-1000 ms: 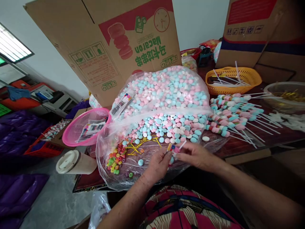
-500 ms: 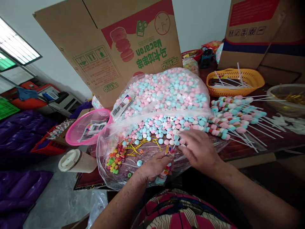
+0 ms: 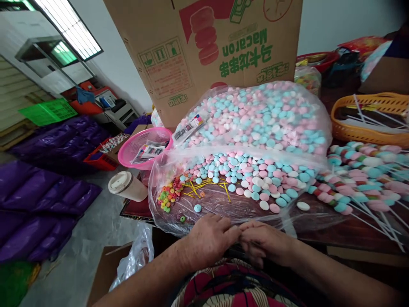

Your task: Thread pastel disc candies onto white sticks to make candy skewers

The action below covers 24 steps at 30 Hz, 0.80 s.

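Note:
At the table's front edge my left hand (image 3: 212, 236) and my right hand (image 3: 264, 242) meet close to my body, fingertips touching or nearly so. Both have curled, closed fingers, and whatever is in them is hidden. Just beyond lies an opened clear plastic bag (image 3: 249, 151) of pink, blue and white candies (image 3: 252, 177). On its near part are small coloured candy rings (image 3: 169, 194), gold twist ties (image 3: 198, 184) and a single blue candy (image 3: 197, 208). To the right, finished candy skewers (image 3: 364, 179) on white sticks are piled.
A large cardboard box (image 3: 204, 47) stands behind the bag. Left are a pink basket (image 3: 126, 160) with printed packets and a lidded cup (image 3: 136, 189). An orange basket (image 3: 341, 132) holding sticks sits at right. Purple packages (image 3: 41, 204) cover the floor at left.
The view has swung left, so the table things sit further right. My hands have drawn down towards my body and together; the wrapped candy skewer my left hand held is out of sight.

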Motion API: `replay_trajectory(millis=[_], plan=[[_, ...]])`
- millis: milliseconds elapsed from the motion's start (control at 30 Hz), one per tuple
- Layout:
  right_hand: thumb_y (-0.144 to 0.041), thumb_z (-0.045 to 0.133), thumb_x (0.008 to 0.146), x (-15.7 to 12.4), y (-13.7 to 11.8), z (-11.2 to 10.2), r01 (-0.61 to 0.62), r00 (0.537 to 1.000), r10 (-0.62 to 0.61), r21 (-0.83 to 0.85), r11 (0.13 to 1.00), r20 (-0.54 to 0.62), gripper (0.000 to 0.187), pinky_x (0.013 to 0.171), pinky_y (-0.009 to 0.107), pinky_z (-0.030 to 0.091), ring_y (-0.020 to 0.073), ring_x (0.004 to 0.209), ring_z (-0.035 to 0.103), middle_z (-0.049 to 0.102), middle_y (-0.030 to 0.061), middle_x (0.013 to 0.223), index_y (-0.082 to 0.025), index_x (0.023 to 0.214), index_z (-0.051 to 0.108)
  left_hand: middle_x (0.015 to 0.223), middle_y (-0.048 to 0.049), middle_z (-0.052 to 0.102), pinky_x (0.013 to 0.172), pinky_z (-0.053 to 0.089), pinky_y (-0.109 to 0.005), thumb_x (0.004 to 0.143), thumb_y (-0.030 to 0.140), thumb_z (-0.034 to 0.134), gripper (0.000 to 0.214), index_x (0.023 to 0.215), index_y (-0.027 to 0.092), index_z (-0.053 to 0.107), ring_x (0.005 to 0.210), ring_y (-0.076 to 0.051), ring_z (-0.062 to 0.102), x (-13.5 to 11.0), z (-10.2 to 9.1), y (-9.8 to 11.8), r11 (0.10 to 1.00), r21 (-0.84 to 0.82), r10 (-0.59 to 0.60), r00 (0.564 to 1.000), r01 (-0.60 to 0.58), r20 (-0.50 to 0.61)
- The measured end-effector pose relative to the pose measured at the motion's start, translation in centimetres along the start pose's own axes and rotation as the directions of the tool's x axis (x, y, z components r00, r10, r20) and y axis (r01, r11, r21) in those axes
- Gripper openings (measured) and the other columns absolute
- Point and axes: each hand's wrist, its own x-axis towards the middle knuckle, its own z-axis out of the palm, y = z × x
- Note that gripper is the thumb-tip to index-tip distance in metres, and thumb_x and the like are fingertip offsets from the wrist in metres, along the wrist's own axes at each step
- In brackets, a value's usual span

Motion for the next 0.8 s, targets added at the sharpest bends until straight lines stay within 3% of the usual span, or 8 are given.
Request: replay_trajectory(millis=[100,167,267,367,467,633,700,800], plan=[[-0.032,0.028,0.089,1.3,-1.2,-2.0,-0.01,1.0,0.01,-0.037,0.999,-0.012,0.033,0.052,0.024,0.045,0.0134,0.049,0.055,0.052,-0.0019,0.051,-0.018,0.073,0.053,0.075,-0.0048,0.063,0.06,0.043,-0.029,0.089,0.021,0.043,0.018,0.086,0.016,0.06,0.065,-0.018,0.057,-1.9,1.8,-0.5,0.99,-0.024,-0.143,0.964,0.141,-0.223],[-0.036,0.028,0.094,2.7,-1.6,-3.5,-0.115,0.961,0.035,-0.281,0.953,-0.275,0.037,0.061,0.024,0.046,0.0148,0.066,0.062,0.066,0.0037,0.075,-0.018,0.087,0.059,0.07,-0.0032,0.061,0.059,0.042,-0.026,0.088,0.02,0.043,0.019,0.079,0.017,0.059,0.063,-0.016,0.057,-2.6,3.3,-1.3,0.889,-0.276,-0.443,0.837,0.365,-0.32],[-0.031,0.036,0.094,6.0,-1.7,-4.5,-0.403,0.8,0.01,-0.525,0.749,-0.599,0.03,0.073,0.029,0.045,0.0214,0.088,0.063,0.067,0.0114,0.094,-0.015,0.096,0.061,0.06,0.0019,0.053,0.054,0.041,-0.022,0.086,0.03,0.047,0.021,0.072,0.018,0.055,0.054,-0.011,0.051,-2.5,4.6,-2.5,0.47,-0.781,-0.807,0.558,0.41,-0.192],[-0.02,0.045,0.088,9.4,-1.1,-4.1,-0.519,0.756,0.061,-0.54,0.663,-0.652,0.021,0.072,0.032,0.045,0.0257,0.09,0.064,0.067,0.0163,0.099,-0.013,0.097,0.063,0.055,0.0048,0.05,0.045,0.038,-0.019,0.076,0.041,0.06,0.026,0.068,0.017,0.053,0.046,-0.008,0.049,-1.9,4.8,-3.2,-0.012,-0.981,-0.876,0.471,0.191,0.102],[-0.01,0.043,0.086,10.8,-0.8,-3.3,-0.572,0.728,0.065,-0.552,0.607,-0.683,0.025,0.067,0.032,0.046,0.0252,0.084,0.065,0.068,0.0152,0.093,-0.014,0.098,0.064,0.054,0.0051,0.054,0.039,0.034,-0.017,0.065,0.043,0.071,0.032,0.071,0.017,0.054,0.041,-0.008,0.051,-1.7,4.8,-3.7,-0.304,-0.951,-0.825,0.486,0.046,0.288],[-0.018,0.034,0.093,8.2,-2.3,-1.5,-0.489,0.741,-0.134,-0.666,0.564,-0.658,0.034,0.078,0.034,0.047,0.0241,0.097,0.061,0.061,0.0161,0.115,-0.013,0.117,0.057,0.057,0.0037,0.059,0.038,0.039,-0.019,0.06,0.043,0.073,0.036,0.074,0.018,0.053,0.039,-0.009,0.053,-2.5,4.9,-4.6,-0.42,-0.908,-0.76,0.55,-0.009,0.346],[-0.019,0.032,0.095,6.7,-3.0,-0.2,-0.286,0.81,-0.341,-0.829,0.481,-0.478,0.038,0.087,0.034,0.044,0.022,0.106,0.056,0.054,0.0146,0.127,-0.014,0.126,0.052,0.056,0.0033,0.059,0.038,0.039,-0.02,0.059,0.042,0.074,0.035,0.074,0.017,0.054,0.039,-0.009,0.053,-2.9,4.8,-4.9,-0.459,-0.888,-0.699,0.615,0.006,0.365],[-0.015,0.032,0.093,5.2,-3.0,2.1,0.02,0.812,-0.571,-0.974,0.226,-0.116,0.038,0.08,0.034,0.046,0.0208,0.093,0.059,0.06,0.0152,0.115,-0.01,0.124,0.053,0.057,0.0024,0.058,0.04,0.039,-0.019,0.062,0.041,0.072,0.032,0.071,0.016,0.055,0.039,-0.008,0.051,-3.6,4.3,-5.0,-0.461,-0.876,-0.508,0.768,0.14,0.39]])
